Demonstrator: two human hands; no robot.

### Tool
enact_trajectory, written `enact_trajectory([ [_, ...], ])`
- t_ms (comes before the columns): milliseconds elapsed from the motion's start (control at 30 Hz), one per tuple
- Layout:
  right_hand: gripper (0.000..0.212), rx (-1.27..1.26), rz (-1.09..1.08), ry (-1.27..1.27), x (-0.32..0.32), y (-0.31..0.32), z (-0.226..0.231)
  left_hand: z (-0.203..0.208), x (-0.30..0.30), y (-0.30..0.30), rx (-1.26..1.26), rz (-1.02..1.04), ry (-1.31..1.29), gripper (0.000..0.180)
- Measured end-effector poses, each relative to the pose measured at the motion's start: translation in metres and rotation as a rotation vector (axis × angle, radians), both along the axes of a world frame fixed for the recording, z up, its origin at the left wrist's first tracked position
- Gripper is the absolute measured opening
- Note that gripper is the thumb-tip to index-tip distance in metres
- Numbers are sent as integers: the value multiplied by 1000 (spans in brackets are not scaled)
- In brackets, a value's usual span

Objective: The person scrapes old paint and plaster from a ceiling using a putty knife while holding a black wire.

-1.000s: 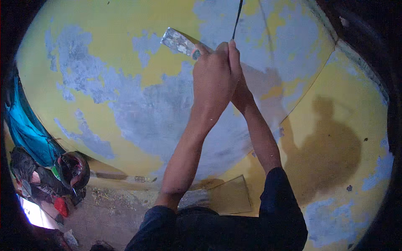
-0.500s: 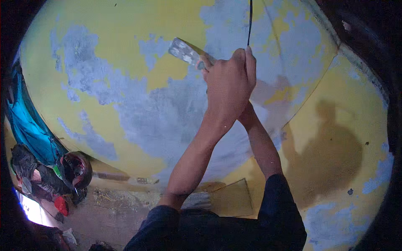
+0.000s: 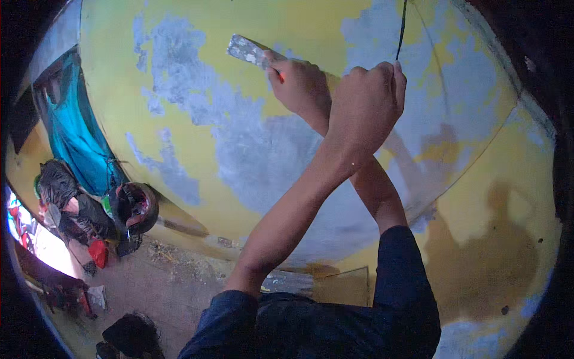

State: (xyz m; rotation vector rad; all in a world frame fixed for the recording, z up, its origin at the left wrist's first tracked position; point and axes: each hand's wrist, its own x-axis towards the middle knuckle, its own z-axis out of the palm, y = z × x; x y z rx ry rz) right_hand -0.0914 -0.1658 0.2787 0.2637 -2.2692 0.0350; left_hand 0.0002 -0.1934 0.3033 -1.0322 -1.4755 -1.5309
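Note:
My forearms cross in front of a yellow wall (image 3: pixel 263 18) with rough grey-blue patches, the left one nearer me. My right hand (image 3: pixel 302 90) reaches toward the upper left and grips a putty knife (image 3: pixel 247 50). Its metal blade is smeared white, and a bit of orange shows between the fingers. The blade lies at or close to the yellow surface; contact is hard to tell. My left hand (image 3: pixel 368 105), right of it, is closed around the lower end of a thin black cord (image 3: pixel 402 33) that runs up out of view. The left palm is hidden.
At the left hangs a teal cloth (image 3: pixel 75 125), above dark bags (image 3: pixel 78 203) and a round dark container (image 3: pixel 139 209). A red item (image 3: pixel 98 253) lies near a bright opening (image 3: pixel 54 248). A dark bundle (image 3: pixel 128 336) sits low down. Shadows fall on the right wall.
The view has swung left. My right hand, mostly hidden behind the left before, has moved left with the putty knife and now shows plainly. My left hand still holds the cord.

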Motion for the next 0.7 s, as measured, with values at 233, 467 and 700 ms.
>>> enact_trajectory([
  [233, 28, 71, 63, 89, -18, -24, 3, 0, 5, 0, -48, 51, -27, 36],
  [467, 42, -75, -91, 20, 67, 46, -91, -1, 16, 11, -73, 36, -117, 41],
  [700, 44, -455, -74, -226, 105, 98, -215, -7, 14, 9, -26, 4, -139, 38],
])
